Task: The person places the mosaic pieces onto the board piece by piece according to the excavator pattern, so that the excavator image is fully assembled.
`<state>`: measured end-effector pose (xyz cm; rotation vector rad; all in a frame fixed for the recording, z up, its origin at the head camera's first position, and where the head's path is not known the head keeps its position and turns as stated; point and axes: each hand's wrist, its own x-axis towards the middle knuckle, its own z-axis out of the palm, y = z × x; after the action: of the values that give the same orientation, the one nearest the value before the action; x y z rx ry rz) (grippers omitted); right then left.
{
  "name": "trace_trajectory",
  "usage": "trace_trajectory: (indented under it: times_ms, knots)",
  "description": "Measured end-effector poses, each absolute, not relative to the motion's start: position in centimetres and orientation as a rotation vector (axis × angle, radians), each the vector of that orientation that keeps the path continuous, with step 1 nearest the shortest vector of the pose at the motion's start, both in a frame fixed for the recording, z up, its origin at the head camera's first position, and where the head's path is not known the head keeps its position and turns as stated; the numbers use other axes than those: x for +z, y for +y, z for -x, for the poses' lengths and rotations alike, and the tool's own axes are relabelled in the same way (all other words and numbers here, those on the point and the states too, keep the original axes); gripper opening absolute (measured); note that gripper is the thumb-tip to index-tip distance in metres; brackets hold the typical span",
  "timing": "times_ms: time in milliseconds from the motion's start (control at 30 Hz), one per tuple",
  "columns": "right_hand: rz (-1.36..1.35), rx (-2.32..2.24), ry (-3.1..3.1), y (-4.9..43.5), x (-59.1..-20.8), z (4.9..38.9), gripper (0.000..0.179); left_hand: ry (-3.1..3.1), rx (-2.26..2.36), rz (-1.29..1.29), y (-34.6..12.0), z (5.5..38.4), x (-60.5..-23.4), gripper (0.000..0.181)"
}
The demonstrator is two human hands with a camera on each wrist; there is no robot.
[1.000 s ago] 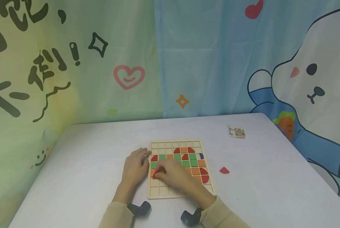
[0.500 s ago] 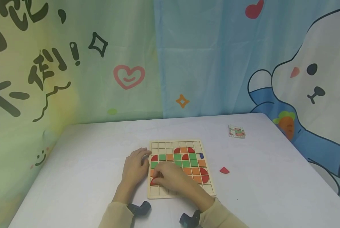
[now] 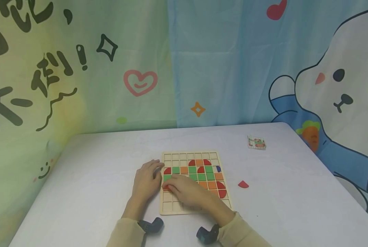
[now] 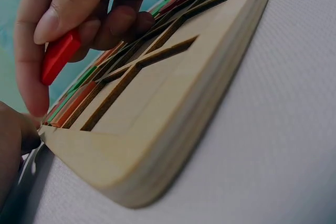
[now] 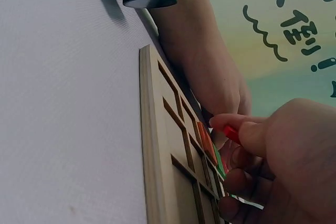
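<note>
A wooden grid board [image 3: 188, 207] lies on the table, partly filled with red, green and orange pieces. My right hand [image 3: 188, 189] pinches a small red piece [image 4: 60, 59] between thumb and index finger over the board's left side. In the left wrist view the piece is held tilted, above the grid cells. The right wrist view shows the same red piece [image 5: 232, 135] near an orange tile [image 5: 207, 142] set in the board. My left hand [image 3: 146, 180] rests beside the board's left edge, fingers relaxed, fingertips at the rim. My right hand hides several cells.
A loose red quarter-round piece [image 3: 243, 184] lies right of the board. Farther back at the right is a small printed card or packet [image 3: 256, 142]. A blue piece [image 3: 218, 168] sits in the board's right column. A printed curtain [image 3: 202, 68] hangs behind the table.
My right hand with the red piece goes down toward a lower left cell, then back up slightly toward the cell above. My left hand stays in place.
</note>
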<state>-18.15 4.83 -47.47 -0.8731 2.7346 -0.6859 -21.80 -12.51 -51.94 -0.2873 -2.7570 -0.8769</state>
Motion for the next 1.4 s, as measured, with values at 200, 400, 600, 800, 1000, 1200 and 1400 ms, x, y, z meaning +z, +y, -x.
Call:
trace_trajectory:
  times_ms: [200,400,600,800,1000,1200,1400]
  knots:
    - [0.827,-0.763,2.725,4.86,-47.63,18.3,0.015,-2.76,-0.874,0.296,-12.56,21.76,-51.79,0.031]
    - [0.741,-0.925,2.704,4.8,-47.65,18.4,0.01,-2.75,-0.871,0.304,-12.64,21.79,-51.9,0.031]
    - [0.768,-0.957,2.712,4.72,-47.56,18.31,0.01,-2.745,-0.877,0.311,-12.64,21.88,-52.05,0.03]
    - [0.994,-0.88,2.68,4.7,-47.44,18.29,0.011,-2.773,-0.874,0.298,-12.64,21.89,-51.95,0.031]
    - [1.056,-0.862,2.657,4.67,-47.52,18.29,0.005,-2.777,-0.868,0.29,-12.64,21.9,-51.98,0.031]
    - [1.048,-0.829,2.666,4.62,-47.72,18.35,0.014,-2.764,-0.861,0.299,-12.66,21.92,-52.12,0.031]
    - [1.025,-0.818,2.686,4.78,-47.6,18.32,0.02,-2.749,-0.867,0.313,-12.66,21.93,-52.13,0.03]
